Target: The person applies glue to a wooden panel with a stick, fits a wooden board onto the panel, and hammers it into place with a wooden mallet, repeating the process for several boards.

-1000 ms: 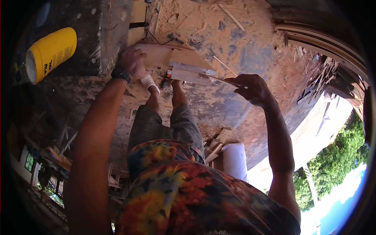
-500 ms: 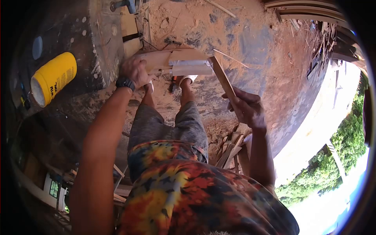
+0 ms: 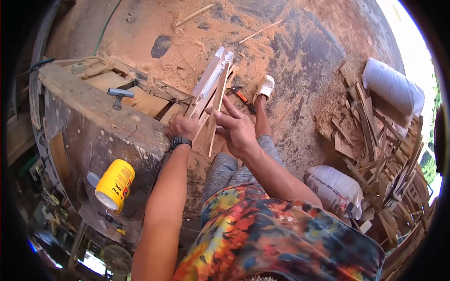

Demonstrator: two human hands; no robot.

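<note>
My left hand (image 3: 183, 126) is closed round the near end of a long wooden piece (image 3: 204, 89) beside the workbench corner. White, glue-like smears (image 3: 225, 55) cover part of that piece toward its far end. Between the fingers and thumb of my right hand (image 3: 236, 129) is a thin, flat wood strip (image 3: 218, 110). The strip lies lengthwise alongside the wooden piece, its far end overlapping the white-smeared part in this view. A hammer (image 3: 242, 97) with an orange and black handle rests on the floor just beyond my right hand.
At left stands the worn workbench (image 3: 150, 136), bearing a yellow tub (image 3: 116, 182) and a grey metal T-shaped fitting (image 3: 120, 97). White sacks (image 3: 393, 89) and a heap of scrap wood (image 3: 370, 126) lie at right. Sawdust and loose sticks (image 3: 260, 32) cover the floor.
The wooden piece has swung from crosswise to pointing away from me. My right hand has brought the strip leftward, alongside the piece. The view has turned, showing more bench and the sacks.
</note>
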